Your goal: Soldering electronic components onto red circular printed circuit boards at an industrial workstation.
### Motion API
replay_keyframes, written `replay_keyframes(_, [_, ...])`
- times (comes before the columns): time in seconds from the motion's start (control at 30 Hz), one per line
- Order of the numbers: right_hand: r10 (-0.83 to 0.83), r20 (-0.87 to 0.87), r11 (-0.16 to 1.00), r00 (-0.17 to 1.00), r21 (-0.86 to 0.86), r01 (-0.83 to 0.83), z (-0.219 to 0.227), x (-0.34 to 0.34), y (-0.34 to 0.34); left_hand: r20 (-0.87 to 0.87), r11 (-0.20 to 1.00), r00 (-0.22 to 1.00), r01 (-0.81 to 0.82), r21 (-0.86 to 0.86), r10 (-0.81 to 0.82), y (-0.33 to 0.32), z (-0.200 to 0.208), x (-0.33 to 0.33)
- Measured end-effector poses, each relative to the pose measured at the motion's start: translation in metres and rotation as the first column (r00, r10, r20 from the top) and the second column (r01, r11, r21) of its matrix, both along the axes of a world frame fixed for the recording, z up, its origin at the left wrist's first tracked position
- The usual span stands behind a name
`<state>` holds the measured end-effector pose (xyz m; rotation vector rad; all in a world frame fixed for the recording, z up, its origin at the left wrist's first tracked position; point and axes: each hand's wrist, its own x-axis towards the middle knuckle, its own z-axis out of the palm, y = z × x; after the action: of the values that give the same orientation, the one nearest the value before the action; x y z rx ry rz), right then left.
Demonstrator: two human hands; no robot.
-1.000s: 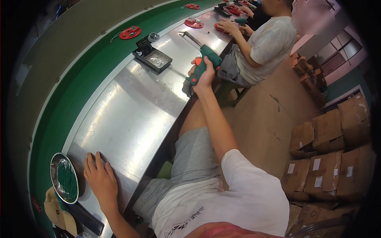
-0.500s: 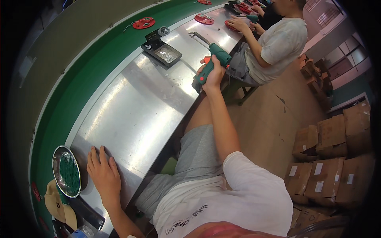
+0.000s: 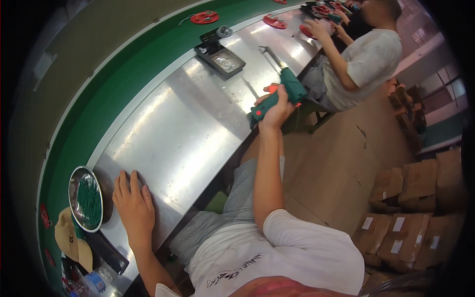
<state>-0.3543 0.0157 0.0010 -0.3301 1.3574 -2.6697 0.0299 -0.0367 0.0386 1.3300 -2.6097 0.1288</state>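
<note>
In my right hand [image 3: 278, 111] is a green soldering gun [image 3: 294, 86] with red buttons, its thin metal nozzle pointing up and away over the bench. My fingers wrap round its handle, near the bench's front edge. On the metal bench [image 3: 173, 136] my left hand [image 3: 134, 210] lies palm down, fingers stretched and slightly apart, holding nothing. Just left of it stands an oval steel bowl [image 3: 83, 174] full of short green wires [image 3: 89, 198]. Beyond the soldering gun sits a black soldering stand [image 3: 221, 57] whose tray holds silvery scraps.
Red discs [image 3: 205, 17] with wires lie on the green strip and farther along the bench. A cap [image 3: 67, 237] and a dark, long object [image 3: 108, 253] lie beside the bowl. A co-worker [image 3: 373, 69] sits ahead at right. Cardboard boxes [image 3: 406, 235] are stacked behind on the right.
The view has shifted, so the bench and stand appear farther right. My right hand still grips the soldering gun; my left hand stays flat on the bench.
</note>
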Motion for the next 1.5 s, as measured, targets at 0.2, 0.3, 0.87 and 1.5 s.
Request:
replay_keyframes(0.2, [-0.138, -0.082, 0.99, 0.987, -0.005, 0.138, -0.01, 0.0, 0.017, -0.041, 0.998, 0.997, 0.066, 0.013, -0.065, -0.006, -0.011, -0.006])
replay_keyframes(0.3, [-0.104, -0.044, 0.994, 0.994, -0.042, 0.102, -0.012, 0.01, 0.008, -0.048, 0.999, 0.998, 0.036, 0.028, -0.035, 0.0, -0.004, 0.005])
replay_keyframes(0.87, [-0.016, -0.067, 1.0, 0.998, 0.004, 0.017, -0.032, 0.019, 0.016, -0.158, 0.998, 0.987, 0.012, -0.056, -0.02, -0.012, -0.019, 0.009])
replay_keyframes(1.5, [0.507, -0.221, 0.842, 0.833, 0.332, -0.424, -0.007, 0.073, -0.004, -0.155, 0.987, 0.988, -0.013, -0.159, -0.012, -0.013, -0.028, 0.012])
